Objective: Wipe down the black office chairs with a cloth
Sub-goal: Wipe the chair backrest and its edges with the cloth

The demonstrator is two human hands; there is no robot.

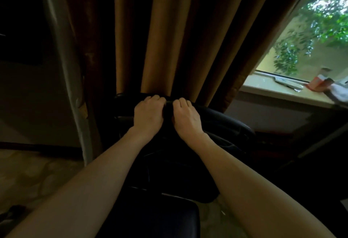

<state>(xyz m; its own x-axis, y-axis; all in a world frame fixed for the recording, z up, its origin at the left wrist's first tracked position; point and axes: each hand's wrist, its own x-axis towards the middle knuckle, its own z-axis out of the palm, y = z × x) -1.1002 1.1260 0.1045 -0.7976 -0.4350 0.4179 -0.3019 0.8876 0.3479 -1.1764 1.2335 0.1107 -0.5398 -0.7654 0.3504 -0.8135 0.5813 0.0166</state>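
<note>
A black office chair (222, 122) stands in front of me, its back against the brown curtain. Both my hands sit side by side on the top edge of the chair back. My left hand (148, 114) and my right hand (185, 118) have their fingers curled over a dark cloth (167, 112) that lies between them on the chair top. The cloth is hard to tell apart from the black chair. A second black seat (169, 217) shows at the bottom middle, below my forearms.
Heavy brown curtains (169, 34) hang right behind the chair. A window sill (282, 90) at the right carries papers and a red-and-white packet (320, 84). A pale wall edge (62, 68) runs down the left. Patterned floor (28, 177) lies at the lower left.
</note>
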